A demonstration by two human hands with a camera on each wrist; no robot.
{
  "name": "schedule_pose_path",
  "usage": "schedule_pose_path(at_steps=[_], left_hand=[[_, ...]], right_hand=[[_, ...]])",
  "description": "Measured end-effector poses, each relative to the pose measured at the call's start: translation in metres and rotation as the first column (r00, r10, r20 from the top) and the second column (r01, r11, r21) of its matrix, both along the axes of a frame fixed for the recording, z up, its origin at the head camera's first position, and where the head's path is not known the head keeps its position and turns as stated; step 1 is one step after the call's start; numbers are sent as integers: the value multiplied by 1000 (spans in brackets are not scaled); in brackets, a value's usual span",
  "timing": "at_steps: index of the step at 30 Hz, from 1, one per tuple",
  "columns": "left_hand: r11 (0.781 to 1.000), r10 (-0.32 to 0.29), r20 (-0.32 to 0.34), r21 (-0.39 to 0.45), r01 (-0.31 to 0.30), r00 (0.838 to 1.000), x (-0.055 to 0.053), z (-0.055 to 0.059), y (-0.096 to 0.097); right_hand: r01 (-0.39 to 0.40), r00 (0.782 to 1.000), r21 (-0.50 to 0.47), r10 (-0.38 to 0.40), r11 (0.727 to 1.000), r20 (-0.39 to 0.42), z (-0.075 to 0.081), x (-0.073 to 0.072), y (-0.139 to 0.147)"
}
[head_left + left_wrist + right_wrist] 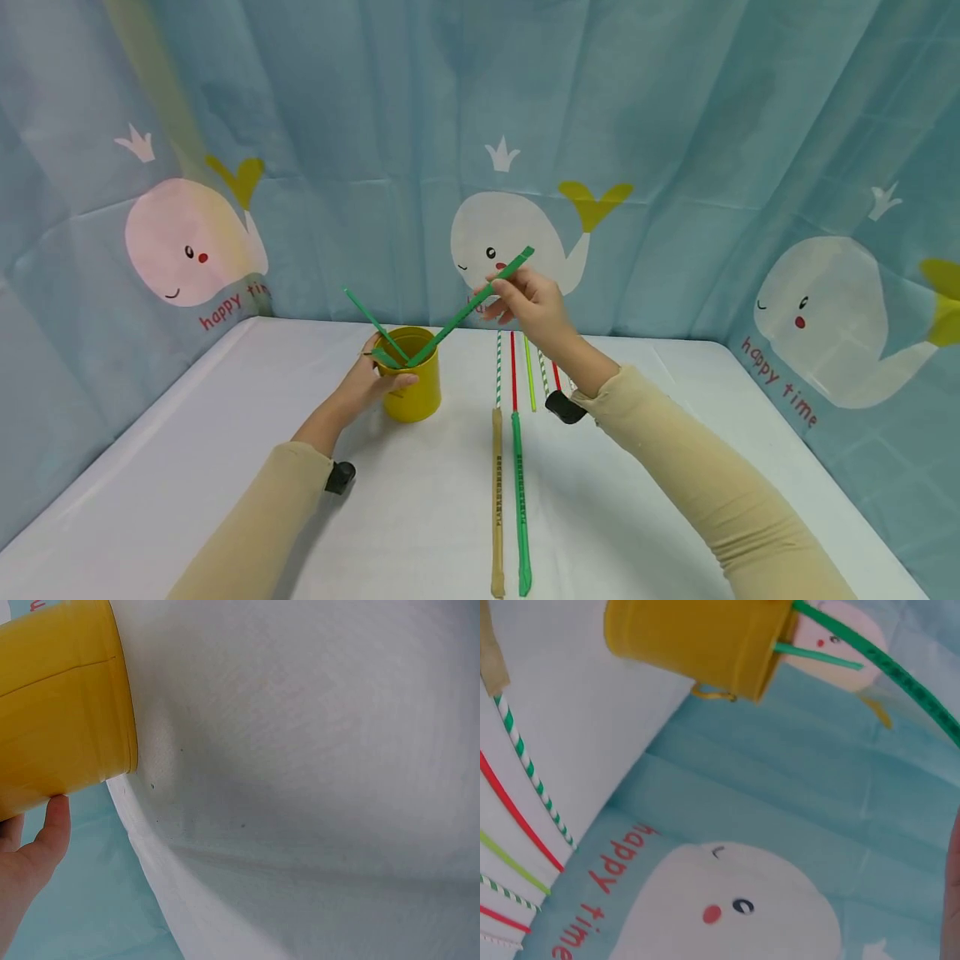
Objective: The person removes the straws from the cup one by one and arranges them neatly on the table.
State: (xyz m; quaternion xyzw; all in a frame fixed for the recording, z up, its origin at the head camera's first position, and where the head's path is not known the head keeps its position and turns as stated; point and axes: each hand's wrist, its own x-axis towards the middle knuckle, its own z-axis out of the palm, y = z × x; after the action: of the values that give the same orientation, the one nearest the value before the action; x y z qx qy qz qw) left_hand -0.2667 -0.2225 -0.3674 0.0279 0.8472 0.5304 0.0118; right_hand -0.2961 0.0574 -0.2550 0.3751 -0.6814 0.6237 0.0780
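A small yellow bucket (pixel 422 392) is at the middle left of the white table, its mouth facing up. My left hand (pixel 366 390) grips it from the left, thumb across the front and fingers behind. In the left wrist view a fingertip touches the bucket wall (pixel 67 712). My right hand (pixel 534 310) pinches a long green paper-wrapped straw (pixel 468 310) near its upper end. That straw slants down to the left, its lower end inside the bucket's mouth. A thinner green straw (pixel 372 318) leans out to the left, beside a green piece (pixel 385 358) at the rim.
Straws lie in a row right of the bucket: a green-striped one (pixel 498 367), a red one (pixel 513 371), a lime one (pixel 530 375) and others partly behind my right wrist. Nearer lie a brown wrapper (pixel 497 500) and a green wrapper (pixel 521 504). A blue whale-print curtain (pixel 360 225) surrounds the table.
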Motion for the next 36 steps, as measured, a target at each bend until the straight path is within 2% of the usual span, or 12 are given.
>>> schedule_pose_path(at_steps=[5,9,17,21,26,30,36], left_hand=[[1000,-13,-7,-7,13,1000,0,-1,-1],[1000,-13,1,0,13,1000,0,0,-1],[1000,-17,-8,4,17,1000,1,3,-1],[1000,-12,1,-7,12,1000,0,2,-1],[1000,2,15,-17,-2,1000,0,0,-1],[1000,0,12,-12,1,1000,-1,-1,-1],[1000,-2,12,-9,2,1000,0,-1,-1]], right_hand=[[-12,1000,-154,14,988,11,9,-1,15],[22,1000,-178,-20,984,15,14,0,27],[62,995,-1,-62,998,74,7,-1,50],[82,996,54,-84,995,36,-6,-2,60],[120,992,141,-114,983,-54,-22,-3,69],[95,995,217,-92,972,-26,-29,-3,77],[7,999,311,-22,951,47,-35,0,88]])
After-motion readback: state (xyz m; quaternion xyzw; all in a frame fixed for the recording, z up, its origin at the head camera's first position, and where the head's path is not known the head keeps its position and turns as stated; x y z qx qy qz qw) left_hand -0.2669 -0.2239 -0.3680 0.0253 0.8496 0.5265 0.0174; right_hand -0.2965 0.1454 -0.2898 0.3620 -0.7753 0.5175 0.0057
